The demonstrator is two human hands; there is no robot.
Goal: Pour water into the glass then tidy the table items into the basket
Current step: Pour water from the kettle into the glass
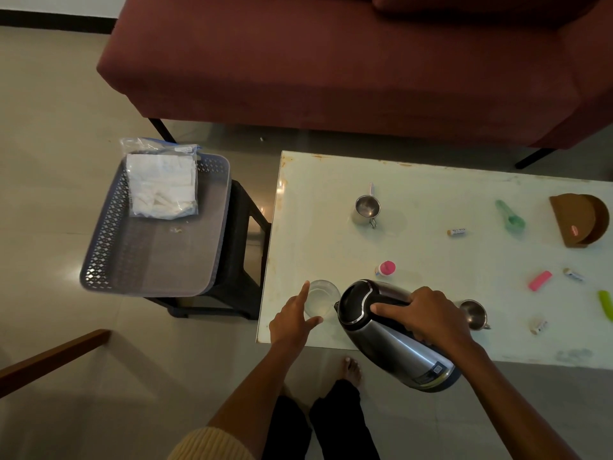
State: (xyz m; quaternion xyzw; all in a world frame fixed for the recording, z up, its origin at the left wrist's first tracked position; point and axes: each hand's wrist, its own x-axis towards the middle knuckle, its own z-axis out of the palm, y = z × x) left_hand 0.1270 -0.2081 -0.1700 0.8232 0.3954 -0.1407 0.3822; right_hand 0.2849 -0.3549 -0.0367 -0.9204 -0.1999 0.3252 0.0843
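While aslant at the glass (323, 298), kettle (391, 336) in curled right hand (431, 317), left hand (292, 322) spread against it.

Brushed, shiny metal on the kettle (401, 346) body, with glossy black plastic for lid and handle. Clear, smooth glass (322, 297). Glossy pale bench (431, 194) top, rust-stained along the edges. Polished metal on the far cup (366, 209) and the near cup (473, 314). Matt grey perforated plastic for the basket (149, 263); inside, a clear crinkled plastic bag (162, 187) of white cloth or paper. Matt maroon fabric on the sofa (331, 78). Smooth, reflective floor tiles (59, 134).
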